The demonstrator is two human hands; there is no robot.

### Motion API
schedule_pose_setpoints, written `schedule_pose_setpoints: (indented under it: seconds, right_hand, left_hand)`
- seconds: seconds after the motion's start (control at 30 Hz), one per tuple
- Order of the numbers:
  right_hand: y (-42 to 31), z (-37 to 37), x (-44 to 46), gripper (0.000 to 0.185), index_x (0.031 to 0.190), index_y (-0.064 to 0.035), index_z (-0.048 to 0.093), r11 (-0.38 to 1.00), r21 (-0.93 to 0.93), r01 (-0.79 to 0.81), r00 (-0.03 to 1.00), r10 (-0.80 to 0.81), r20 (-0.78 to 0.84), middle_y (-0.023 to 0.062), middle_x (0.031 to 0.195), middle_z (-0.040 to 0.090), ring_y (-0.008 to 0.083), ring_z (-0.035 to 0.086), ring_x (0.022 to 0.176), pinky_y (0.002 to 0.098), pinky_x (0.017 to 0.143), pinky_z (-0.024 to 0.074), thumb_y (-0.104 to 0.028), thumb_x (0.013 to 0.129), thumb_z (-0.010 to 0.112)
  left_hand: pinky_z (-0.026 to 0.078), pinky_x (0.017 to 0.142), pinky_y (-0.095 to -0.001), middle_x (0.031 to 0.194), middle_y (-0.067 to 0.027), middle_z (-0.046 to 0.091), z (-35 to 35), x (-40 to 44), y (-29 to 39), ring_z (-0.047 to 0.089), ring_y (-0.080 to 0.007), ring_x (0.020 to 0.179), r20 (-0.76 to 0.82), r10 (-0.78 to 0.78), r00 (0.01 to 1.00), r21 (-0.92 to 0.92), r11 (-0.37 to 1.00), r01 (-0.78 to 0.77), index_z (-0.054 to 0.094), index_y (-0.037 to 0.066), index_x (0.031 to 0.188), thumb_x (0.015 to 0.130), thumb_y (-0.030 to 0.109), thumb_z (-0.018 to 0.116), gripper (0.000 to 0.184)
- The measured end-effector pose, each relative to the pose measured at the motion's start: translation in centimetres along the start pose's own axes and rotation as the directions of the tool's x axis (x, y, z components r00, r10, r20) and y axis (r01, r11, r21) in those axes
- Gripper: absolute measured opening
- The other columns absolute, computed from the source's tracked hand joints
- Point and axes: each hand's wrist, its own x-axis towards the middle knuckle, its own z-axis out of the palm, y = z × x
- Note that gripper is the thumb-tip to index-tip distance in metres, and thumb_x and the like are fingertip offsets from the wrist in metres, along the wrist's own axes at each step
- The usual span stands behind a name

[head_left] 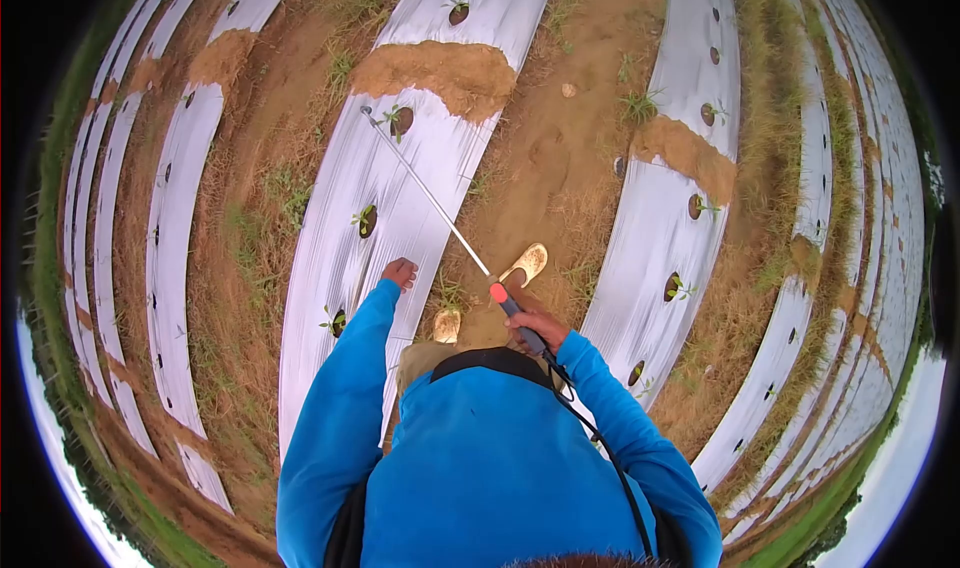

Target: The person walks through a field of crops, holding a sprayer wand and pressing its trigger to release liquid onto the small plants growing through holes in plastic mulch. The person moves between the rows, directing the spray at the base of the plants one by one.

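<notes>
My right hand [537, 328] is closed round the dark grey handle of a spray wand [430, 196], which has a red part on top. The thin metal tube runs up and to the left, its nozzle beside a small green plant [395, 126] at a hole in the plastic-covered bed. A black hose hangs from the handle along my right sleeve. My left hand [401, 274] is over the right side of the same bed, away from the wand; its fingers are small and bunched in view, and what they do is unclear.
Long beds under silvery plastic [655, 228] run on both sides, with holes and seedlings. Mounds of soil [435, 73] lie across them. Between the beds is a dirt path [545, 158] with grass tufts. My shoes [532, 260] stand on the path.
</notes>
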Motion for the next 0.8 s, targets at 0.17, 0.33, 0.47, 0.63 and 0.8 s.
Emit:
schedule_pose_setpoints:
  seconds: [0.17,0.33,0.47,0.63,0.8]
  right_hand:
    - [-8.2,-9.8,0.9,0.030,0.082,-0.0061,0.050,0.990,-0.121,0.076,0.997,-0.076,0.007,0.0017,0.059,0.047,0.0091,0.044,0.044,0.0220,0.038,0.0333,-0.033,0.073,0.061]
    - [-22.0,-17.9,2.0,0.034,0.075,-0.0038,0.053,0.970,-0.222,0.102,0.994,-0.088,0.072,0.0031,0.059,0.049,0.0103,0.046,0.047,0.0230,0.040,0.0344,-0.036,0.071,0.063]
    - [-31.3,-22.4,4.3,0.030,0.069,-0.0066,0.050,0.983,-0.136,0.123,0.988,-0.108,0.110,0.0017,0.055,0.047,0.0088,0.043,0.040,0.0226,0.034,0.0300,-0.034,0.072,0.063]
    - [-43.8,-28.6,9.0,0.033,0.077,-0.0065,0.050,0.917,-0.261,0.301,0.952,-0.274,0.134,0.0019,0.058,0.047,0.0083,0.044,0.044,0.0220,0.037,0.0317,-0.036,0.071,0.064]
    - [-55.9,-38.1,12.0,0.040,0.086,-0.0056,0.052,0.929,-0.356,0.097,0.989,-0.049,0.141,0.0024,0.063,0.050,0.0096,0.048,0.052,0.0221,0.044,0.0360,-0.040,0.069,0.064]
  left_hand:
    - [0.036,0.043,-0.0292,0.069,-0.0026,0.054,2.4,4.6,4.2,0.045,-0.0121,0.046,-0.071,-0.287,0.955,-0.048,0.957,0.285,0.057,0.011,0.087,0.079,0.026,0.045,0.021]
    - [0.041,0.047,-0.0319,0.077,-0.0057,0.058,8.5,4.6,12.2,0.054,-0.0158,0.053,-0.034,-0.407,0.913,0.066,0.910,0.409,0.059,0.011,0.089,0.076,0.029,0.048,0.024]
    - [0.043,0.043,-0.0343,0.081,-0.0055,0.059,11.6,12.2,12.8,0.056,-0.0188,0.057,0.008,-0.163,0.987,0.246,0.957,0.156,0.060,0.011,0.090,0.077,0.030,0.051,0.024]
    - [0.045,0.042,-0.0354,0.077,-0.0089,0.062,14.9,19.3,30.4,0.057,-0.0199,0.053,-0.019,-0.301,0.953,0.178,0.937,0.300,0.061,0.009,0.094,0.080,0.033,0.049,0.030]
    - [0.044,0.057,-0.0394,0.088,-0.0063,0.062,17.0,33.2,44.2,0.058,-0.0195,0.065,-0.009,-0.369,0.930,0.047,0.928,0.369,0.058,0.011,0.099,0.079,0.028,0.048,0.028]
